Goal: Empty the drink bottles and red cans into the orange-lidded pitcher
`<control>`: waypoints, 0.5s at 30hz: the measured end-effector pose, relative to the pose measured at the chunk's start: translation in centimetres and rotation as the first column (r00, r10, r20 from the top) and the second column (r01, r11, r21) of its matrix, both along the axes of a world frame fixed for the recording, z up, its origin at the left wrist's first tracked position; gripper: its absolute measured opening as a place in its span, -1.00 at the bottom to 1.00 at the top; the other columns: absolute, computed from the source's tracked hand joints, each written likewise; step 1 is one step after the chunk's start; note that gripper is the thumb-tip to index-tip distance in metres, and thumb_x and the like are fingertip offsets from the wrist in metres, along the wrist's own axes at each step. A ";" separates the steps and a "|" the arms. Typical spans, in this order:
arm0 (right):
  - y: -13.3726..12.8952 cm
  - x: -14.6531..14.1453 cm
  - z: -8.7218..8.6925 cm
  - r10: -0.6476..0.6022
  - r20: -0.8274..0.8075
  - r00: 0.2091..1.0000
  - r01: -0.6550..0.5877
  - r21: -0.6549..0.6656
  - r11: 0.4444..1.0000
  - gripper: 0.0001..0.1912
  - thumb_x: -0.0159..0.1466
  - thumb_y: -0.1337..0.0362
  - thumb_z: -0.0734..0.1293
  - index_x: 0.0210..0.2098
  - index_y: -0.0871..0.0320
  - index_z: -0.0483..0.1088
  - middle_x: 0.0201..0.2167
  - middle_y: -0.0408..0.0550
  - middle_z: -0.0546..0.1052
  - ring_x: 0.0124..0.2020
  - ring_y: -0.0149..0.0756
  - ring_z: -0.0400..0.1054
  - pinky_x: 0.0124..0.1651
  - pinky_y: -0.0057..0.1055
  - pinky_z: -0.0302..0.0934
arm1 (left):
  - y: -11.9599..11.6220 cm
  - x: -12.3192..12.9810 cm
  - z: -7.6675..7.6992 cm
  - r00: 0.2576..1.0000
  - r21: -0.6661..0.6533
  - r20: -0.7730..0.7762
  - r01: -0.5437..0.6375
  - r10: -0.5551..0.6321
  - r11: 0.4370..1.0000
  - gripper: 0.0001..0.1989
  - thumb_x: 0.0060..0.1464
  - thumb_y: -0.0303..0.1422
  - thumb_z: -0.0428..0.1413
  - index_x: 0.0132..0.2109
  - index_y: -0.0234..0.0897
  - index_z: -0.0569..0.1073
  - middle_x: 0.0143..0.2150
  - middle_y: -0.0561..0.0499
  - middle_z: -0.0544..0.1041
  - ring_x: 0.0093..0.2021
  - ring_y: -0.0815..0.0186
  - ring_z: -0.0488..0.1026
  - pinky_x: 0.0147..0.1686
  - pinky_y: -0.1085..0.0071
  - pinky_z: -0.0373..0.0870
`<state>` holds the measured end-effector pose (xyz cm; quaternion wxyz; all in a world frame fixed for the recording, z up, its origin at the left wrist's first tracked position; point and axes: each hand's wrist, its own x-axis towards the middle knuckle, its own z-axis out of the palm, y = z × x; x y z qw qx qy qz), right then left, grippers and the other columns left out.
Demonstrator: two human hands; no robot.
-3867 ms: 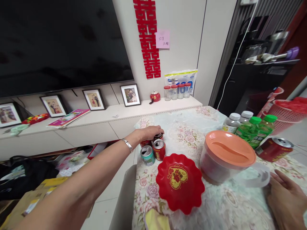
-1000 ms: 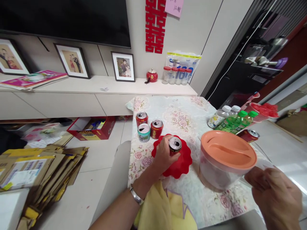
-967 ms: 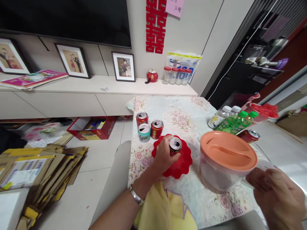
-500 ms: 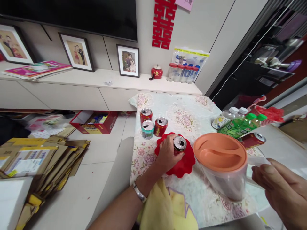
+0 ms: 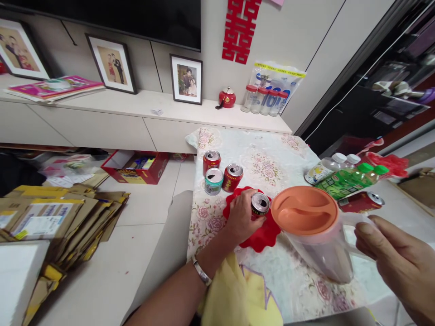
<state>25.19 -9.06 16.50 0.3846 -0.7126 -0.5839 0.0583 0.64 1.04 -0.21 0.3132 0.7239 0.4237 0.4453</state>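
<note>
My left hand (image 5: 242, 213) is wrapped round an opened drink can (image 5: 260, 204) with a dark rim, over a red scalloped mat (image 5: 263, 237). My right hand (image 5: 390, 249) grips the handle of a clear plastic pitcher (image 5: 321, 253) with an orange lid (image 5: 304, 210). The pitcher tilts left, and its lid's edge is close beside the can. Whether they touch I cannot tell. To the left stand two opened red cans, one at the back (image 5: 211, 163) and one nearer (image 5: 233, 177), plus a short teal can (image 5: 214, 182).
Bottles with green caps (image 5: 350, 181) and white caps (image 5: 326, 167) lie at the table's right, beside a red can (image 5: 362, 201). A yellow cloth (image 5: 238, 294) hangs at the front edge. Folded cardboard (image 5: 68, 222) and a red box (image 5: 137, 167) are on the floor.
The pitcher has tipped further left, its lid moving toward the can. My left hand keeps its hold on the can. The whole view has shifted slightly.
</note>
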 end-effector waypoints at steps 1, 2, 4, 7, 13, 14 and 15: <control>0.1 0.0 0.1 -0.005 0.009 1.000 0.006 -0.016 1.000 -0.25 0.14 -0.46 0.40 -0.64 0.12 0.37 -0.63 -0.04 0.36 -0.64 -0.31 0.27 -0.64 -0.42 0.17 | 0.0 0.0 0.0 1.000 0.004 0.000 0.001 -0.001 1.000 -0.28 0.08 -0.42 0.37 0.30 -0.14 0.22 0.29 -0.28 0.54 0.32 -0.20 0.52 0.23 -0.25 0.46; 0.2 -0.1 0.2 -0.014 0.017 1.000 0.015 -0.034 0.999 -0.23 0.11 -0.48 0.39 -0.65 0.12 0.36 -0.64 -0.04 0.35 -0.65 -0.31 0.26 -0.65 -0.41 0.16 | 0.0 0.0 0.0 1.000 0.006 0.000 0.002 -0.002 1.000 -0.28 0.08 -0.42 0.37 0.30 -0.13 0.22 0.29 -0.28 0.54 0.32 -0.20 0.52 0.23 -0.25 0.46; 0.5 -0.3 0.4 -0.031 0.026 0.999 0.032 -0.064 0.997 -0.21 0.08 -0.51 0.38 -0.68 0.12 0.33 -0.66 -0.03 0.32 -0.66 -0.29 0.25 -0.66 -0.38 0.18 | 0.0 0.1 -0.1 1.000 0.013 0.002 -0.002 0.002 1.000 -0.27 0.08 -0.43 0.37 0.30 -0.12 0.22 0.30 -0.27 0.54 0.33 -0.19 0.52 0.23 -0.23 0.47; 0.8 -0.6 0.6 -0.008 0.026 1.000 0.009 -0.067 0.998 -0.21 0.10 -0.50 0.40 -0.68 0.12 0.33 -0.66 -0.03 0.32 -0.66 -0.29 0.26 -0.65 -0.39 0.24 | 0.0 0.1 -0.1 1.000 0.025 0.003 -0.002 0.002 1.000 -0.23 0.05 -0.45 0.37 0.32 -0.11 0.21 0.30 -0.28 0.54 0.34 -0.21 0.52 0.22 -0.24 0.47; 1.1 0.1 0.0 0.136 0.082 0.987 -0.139 0.040 0.989 -0.33 0.31 -0.32 0.38 -0.58 0.13 0.44 -0.66 -0.07 0.39 -0.68 -0.33 0.32 -0.70 -0.50 0.18 | 0.0 0.3 -0.3 1.000 0.034 0.003 -0.020 0.020 0.999 -0.21 0.05 -0.43 0.39 0.32 -0.10 0.20 0.27 -0.26 0.56 0.30 -0.21 0.55 0.20 -0.24 0.50; 1.1 0.3 -0.1 0.145 0.052 0.988 -0.148 0.041 0.988 -0.35 0.30 -0.29 0.41 -0.58 0.14 0.45 -0.65 -0.07 0.40 -0.68 -0.33 0.32 -0.70 -0.51 0.16 | 0.0 0.3 -0.3 1.000 0.039 0.005 -0.024 0.024 0.999 -0.21 0.05 -0.42 0.40 0.32 -0.10 0.20 0.26 -0.26 0.57 0.29 -0.21 0.55 0.20 -0.23 0.51; 1.2 0.4 -0.1 0.139 -0.021 0.990 -0.138 0.053 0.989 -0.38 0.27 -0.25 0.48 -0.58 0.16 0.44 -0.65 -0.07 0.40 -0.68 -0.35 0.32 -0.71 -0.52 0.14 | 0.0 0.3 -0.3 1.000 0.043 0.008 -0.026 0.026 0.999 -0.21 0.05 -0.42 0.40 0.32 -0.11 0.20 0.26 -0.26 0.57 0.28 -0.21 0.56 0.19 -0.23 0.51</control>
